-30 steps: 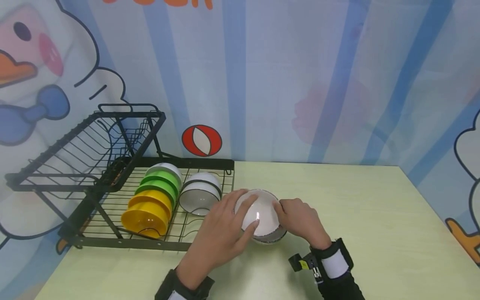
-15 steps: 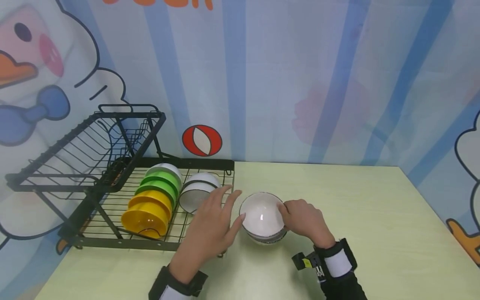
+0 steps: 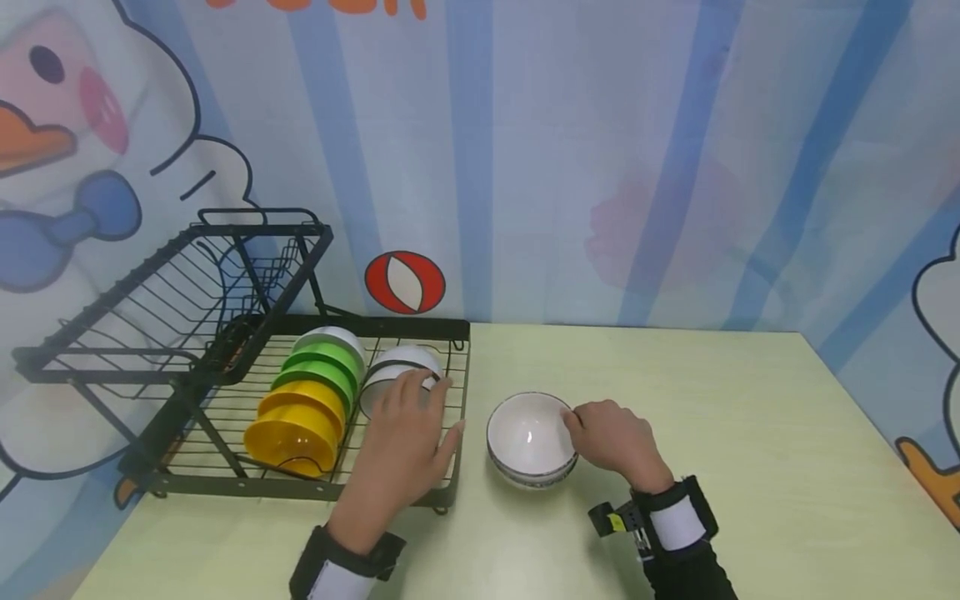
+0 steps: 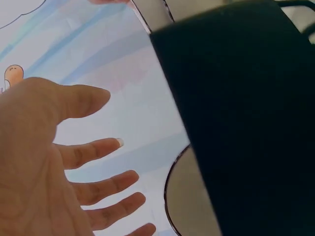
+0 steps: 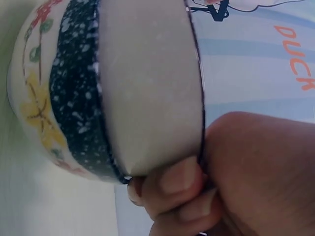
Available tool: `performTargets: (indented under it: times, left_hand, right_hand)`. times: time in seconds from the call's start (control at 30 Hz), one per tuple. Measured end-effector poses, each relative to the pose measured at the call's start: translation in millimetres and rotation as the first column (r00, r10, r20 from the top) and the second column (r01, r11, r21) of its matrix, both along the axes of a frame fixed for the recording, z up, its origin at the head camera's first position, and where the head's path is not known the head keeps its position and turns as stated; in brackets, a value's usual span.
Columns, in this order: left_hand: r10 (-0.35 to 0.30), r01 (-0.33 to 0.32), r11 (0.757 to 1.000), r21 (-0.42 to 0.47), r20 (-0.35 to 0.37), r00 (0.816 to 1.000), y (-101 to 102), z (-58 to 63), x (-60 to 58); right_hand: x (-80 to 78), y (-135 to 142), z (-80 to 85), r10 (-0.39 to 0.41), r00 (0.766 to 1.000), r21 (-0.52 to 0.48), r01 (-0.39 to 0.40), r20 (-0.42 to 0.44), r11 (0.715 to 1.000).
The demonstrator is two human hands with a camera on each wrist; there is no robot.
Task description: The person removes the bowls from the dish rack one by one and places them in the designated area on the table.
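Note:
A white bowl [image 3: 528, 433] with a dark rim sits upright on the table; it seems nested in another bowl. In the right wrist view, the bowl [image 5: 37, 113] shows painted flowers and a dark speckled band. My right hand [image 3: 615, 442] pinches the rim on its right side. With fingers spread, my left hand [image 3: 401, 442] is over the front right of the dish rack [image 3: 262, 485]. Beyond its fingertips, white bowls [image 3: 405, 357] stand tilted on their sides in the rack, partly hidden by the hand. Whether it touches them I cannot tell.
Left of the white bowls, a row of yellow bowls [image 3: 288, 437], green bowls [image 3: 330, 358] and a white bowl leans in the rack. An upper wire shelf [image 3: 165, 300] rises at the rack's left. A printed cloth [image 3: 540, 167] hangs behind the table [image 3: 712, 433].
My left hand has let go of the white bowl and moved left over the rack. The bowl has shifted slightly towards me and right, with my right hand still at its rim.

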State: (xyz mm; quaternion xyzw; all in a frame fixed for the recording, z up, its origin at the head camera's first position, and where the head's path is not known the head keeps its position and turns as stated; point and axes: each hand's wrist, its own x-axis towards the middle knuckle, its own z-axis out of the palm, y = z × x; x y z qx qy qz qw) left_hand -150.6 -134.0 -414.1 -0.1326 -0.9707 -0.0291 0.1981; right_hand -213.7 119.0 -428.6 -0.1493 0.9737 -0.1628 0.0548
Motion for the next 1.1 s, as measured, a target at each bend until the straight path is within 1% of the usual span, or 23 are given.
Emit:
performTargets:
  times: [0.13,0.23,0.43,0.53,0.8,1.1]
  left_hand:
    - [0.016,-0.016,1.0,-0.024,-0.014,1.0,-7,-3.0,-3.0]
    - [0.035,-0.035,0.999,-0.036,-0.009,0.999,-12,-4.5,-5.0]
    - [0.073,-0.073,0.997,-0.007,0.075,0.994,-20,-6.2,-5.6]
    - [0.086,-0.086,0.996,0.002,0.095,0.992,-23,-6.5,-5.8]
    - [0.087,-0.086,0.996,-0.013,0.085,0.993,-27,-7.3,-7.8]
    - [0.07,-0.07,0.998,-0.002,0.1,0.993,-31,-7.5,-7.8]
  right_hand:
    - [0.0,3,1.5,0.005,1.0,-0.023,-0.004,0.01,1.0]
    - [0.1,6,4.0,-0.007,1.0,-0.065,0.007,0.006,0.998]
    - [1.9,10,10.2,-0.074,0.997,-0.127,0.071,-0.019,0.989]
    - [2.5,10,12.3,-0.091,0.996,-0.124,0.087,-0.027,0.988]
    - [3.0,11,15.5,-0.087,0.995,-0.115,0.081,-0.048,0.99]
    - [4.3,11,17.8,-0.089,0.996,-0.105,0.086,-0.028,0.991]
